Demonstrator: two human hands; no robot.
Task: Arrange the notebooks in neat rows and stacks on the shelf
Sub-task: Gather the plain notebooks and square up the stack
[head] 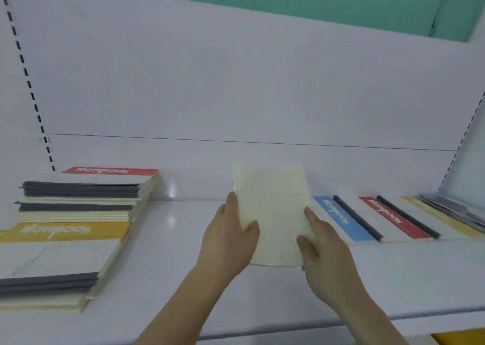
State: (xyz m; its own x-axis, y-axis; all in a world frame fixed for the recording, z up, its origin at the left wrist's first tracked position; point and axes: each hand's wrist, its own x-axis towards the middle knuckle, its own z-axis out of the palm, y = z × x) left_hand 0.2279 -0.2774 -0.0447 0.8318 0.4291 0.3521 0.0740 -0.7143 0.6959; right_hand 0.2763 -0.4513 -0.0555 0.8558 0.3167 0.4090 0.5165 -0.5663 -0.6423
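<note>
Cream notebook [273, 213] held between both hands above the middle of the white shelf [168, 253].

Tilted up off the shelf surface, back cover facing the camera, near end lowest. Gripped at its left edge by the left hand [228, 242], thumb laid across the cover and fingers hidden behind; pinched at its lower right corner by the right hand [322, 255], thumb and forefinger pressed on the cover. Flanked on the left by two stacks of notebooks, the near one topped by a yellow-banded notebook [60, 250], the far one by a red-topped notebook [110, 174]. Flanked on the right by an overlapping row: blue-banded notebook [338, 217] just beside the right hand, then red-banded notebook [388, 216], then blurred others toward the shelf's end.
</note>
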